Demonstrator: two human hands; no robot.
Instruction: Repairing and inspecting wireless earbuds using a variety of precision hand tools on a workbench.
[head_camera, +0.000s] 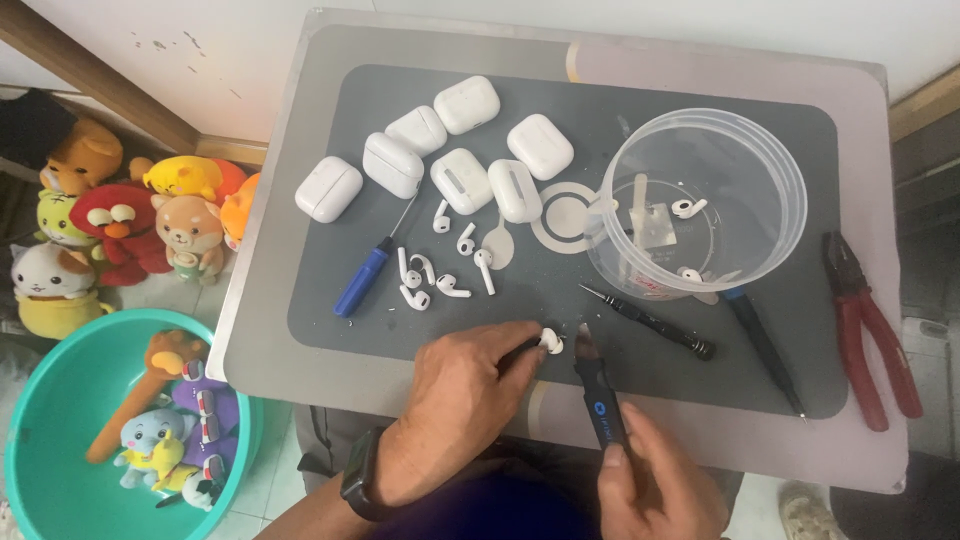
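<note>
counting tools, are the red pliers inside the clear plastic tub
No, the red pliers lie on the mat to the right of the clear tub, outside it.

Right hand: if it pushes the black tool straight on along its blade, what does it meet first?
Probably the black screwdriver lying across the mat, just beyond the tip. The right hand points the black tool up and slightly left, right beside the earbud; depth is unclear.
</note>
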